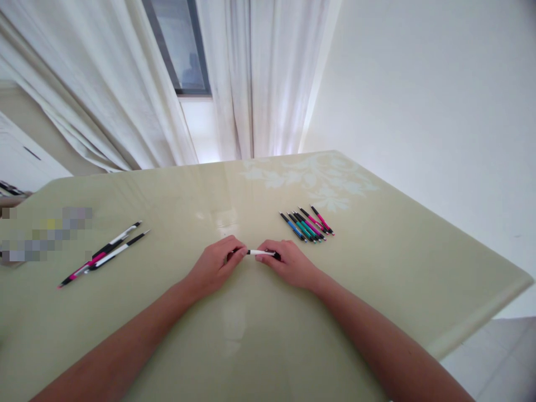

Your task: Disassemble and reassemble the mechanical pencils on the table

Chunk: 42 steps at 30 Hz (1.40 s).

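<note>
between the left hand and the right hand, a slim white-and-black plastic pen lay lengthwise from one to the other, grasped by both.

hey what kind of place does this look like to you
Probably a room in a home, maybe a dining area, though I can't be sure. Long pale curtains hang beside a window, and the glossy table has a decorative leafy pattern.

Black-and-white pen, crosswise, partly hidden
</note>
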Each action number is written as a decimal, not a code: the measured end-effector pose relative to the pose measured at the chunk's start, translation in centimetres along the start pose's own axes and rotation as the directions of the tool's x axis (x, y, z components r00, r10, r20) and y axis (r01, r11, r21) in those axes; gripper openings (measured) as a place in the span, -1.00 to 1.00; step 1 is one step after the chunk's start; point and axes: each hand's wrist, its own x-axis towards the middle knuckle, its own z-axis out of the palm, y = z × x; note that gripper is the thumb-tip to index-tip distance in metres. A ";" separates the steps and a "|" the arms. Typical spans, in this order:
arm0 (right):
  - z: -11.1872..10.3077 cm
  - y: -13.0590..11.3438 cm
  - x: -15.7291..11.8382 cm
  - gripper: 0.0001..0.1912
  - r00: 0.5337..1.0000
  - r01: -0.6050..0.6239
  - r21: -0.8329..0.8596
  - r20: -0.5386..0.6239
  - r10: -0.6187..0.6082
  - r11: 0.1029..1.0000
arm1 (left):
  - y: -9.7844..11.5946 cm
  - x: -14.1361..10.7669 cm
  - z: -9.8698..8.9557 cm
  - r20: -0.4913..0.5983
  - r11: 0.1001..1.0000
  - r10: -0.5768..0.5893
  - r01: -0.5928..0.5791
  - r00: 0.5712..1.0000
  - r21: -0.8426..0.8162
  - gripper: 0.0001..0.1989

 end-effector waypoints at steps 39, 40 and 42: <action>0.0 0.2 -0.1 -0.79 0.999 0.046 -0.115 0.012 -0.045 0.992 | 0.2 0.1 0.1 0.023 1.000 0.019 -0.019 1.000 -0.008 -0.74; 0.0 0.2 -0.1 -0.79 0.999 0.050 -0.121 0.012 -0.049 0.991 | 0.2 0.1 0.1 0.023 1.000 0.021 -0.021 1.000 -0.007 -0.74; 0.0 0.2 -0.1 -0.78 0.999 0.054 -0.125 0.009 -0.054 0.991 | 0.0 0.1 0.2 0.026 1.000 0.023 -0.022 0.999 -0.006 -0.77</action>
